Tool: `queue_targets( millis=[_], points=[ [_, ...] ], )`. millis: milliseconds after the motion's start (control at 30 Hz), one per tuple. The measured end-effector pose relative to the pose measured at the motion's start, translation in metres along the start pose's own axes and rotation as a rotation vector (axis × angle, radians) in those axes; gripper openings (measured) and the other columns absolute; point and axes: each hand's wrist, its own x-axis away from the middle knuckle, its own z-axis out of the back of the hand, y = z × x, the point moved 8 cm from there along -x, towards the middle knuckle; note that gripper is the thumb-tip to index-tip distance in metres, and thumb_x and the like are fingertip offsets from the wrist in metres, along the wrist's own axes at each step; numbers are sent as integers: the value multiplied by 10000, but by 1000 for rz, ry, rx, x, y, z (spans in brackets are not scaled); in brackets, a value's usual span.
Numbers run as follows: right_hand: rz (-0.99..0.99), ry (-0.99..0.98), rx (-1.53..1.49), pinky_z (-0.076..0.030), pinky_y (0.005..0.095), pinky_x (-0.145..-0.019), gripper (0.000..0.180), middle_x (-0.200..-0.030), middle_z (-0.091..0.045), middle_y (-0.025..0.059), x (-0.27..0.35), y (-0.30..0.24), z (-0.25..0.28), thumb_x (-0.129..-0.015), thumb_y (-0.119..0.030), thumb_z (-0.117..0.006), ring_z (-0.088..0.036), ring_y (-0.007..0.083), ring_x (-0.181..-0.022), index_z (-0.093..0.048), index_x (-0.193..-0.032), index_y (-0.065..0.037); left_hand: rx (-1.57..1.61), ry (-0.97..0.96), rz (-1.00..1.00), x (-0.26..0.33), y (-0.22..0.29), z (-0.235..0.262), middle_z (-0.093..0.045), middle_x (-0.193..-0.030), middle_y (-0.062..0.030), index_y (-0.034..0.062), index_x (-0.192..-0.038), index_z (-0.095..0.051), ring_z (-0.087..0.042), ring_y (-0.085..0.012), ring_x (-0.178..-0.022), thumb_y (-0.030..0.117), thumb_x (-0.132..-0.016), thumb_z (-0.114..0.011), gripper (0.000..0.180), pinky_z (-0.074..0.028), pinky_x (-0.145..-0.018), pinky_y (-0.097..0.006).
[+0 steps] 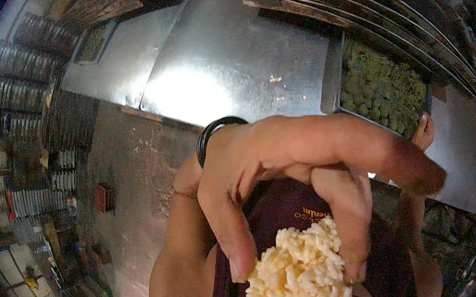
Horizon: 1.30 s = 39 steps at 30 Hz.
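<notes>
Close up at the bottom middle, my left hand (286, 160) arches over a pale cluster of puffed rice (299, 273). Thumb and fingers pinch it from either side, and its lower end runs out of the picture. A black band (207, 143) circles the left wrist. My right hand (424, 134) is at the near right corner of a metal tray (331, 76). Only a fingertip and part of that hand show; the left hand's finger covers the rest. Round green lumps (381, 94) and looser green bits fill the tray.
The tray stands on a shiny metal table (238, 48) with a few pale crumbs (275, 78). Stacked long dark trays (344, 1) rise behind it. More stacked trays (68, 124) line the left side. A reddish box (103, 198) sits on the floor (135, 178).
</notes>
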Motion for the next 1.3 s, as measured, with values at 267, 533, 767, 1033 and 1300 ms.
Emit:
queue_targets(
  millis=[267,533,767,1033,1300],
  points=[
    [18,5,-30,-443,319,-753,365,-868,-621,93,-1,-15,-6,-882,-346,-521,-569,194,-806,-617,-944,1,242,53,-82,12,-3,5,-583,-999,-248,-161,-1286,-108,-588,-258,-931,313,-657,-782,1037,-459,-792,-324],
    [-11,-12,116,-445,320,-808,337,-963,-631,130,-4,0,-14,-867,-307,-546,-584,236,-904,-617,-997,-4,78,186,-58,23,-1,22,-583,-1018,-227,-110,-1293,-202,-571,-262,-972,297,-642,-791,968,-437,-844,-354],
    [-65,86,-42,-439,307,-790,284,-920,-623,92,7,38,13,-851,-258,-577,-566,188,-857,-613,-960,2,-486,742,339,106,-5,93,-583,-1035,-209,-65,-1300,-284,-556,-265,-1008,283,-628,-799,915,-417,-891,-381],
    [11,-217,-83,-467,314,-741,242,-915,-629,106,-41,-16,-17,-816,-206,-610,-595,193,-828,-623,-967,-18,-1467,1065,962,278,-97,127,-551,-1122,-120,16,-1251,-415,-454,-265,-1096,137,-655,-753,695,-356,-949,-393],
    [587,-824,303,-499,378,-762,272,-1044,-606,151,-50,-82,-163,-785,-119,-565,-596,327,-905,-596,-1026,2,-2040,884,1101,288,-126,129,-414,-1306,-146,41,-1302,-371,-263,-335,-1277,217,-746,-661,651,-248,-1022,-477]
  ],
)
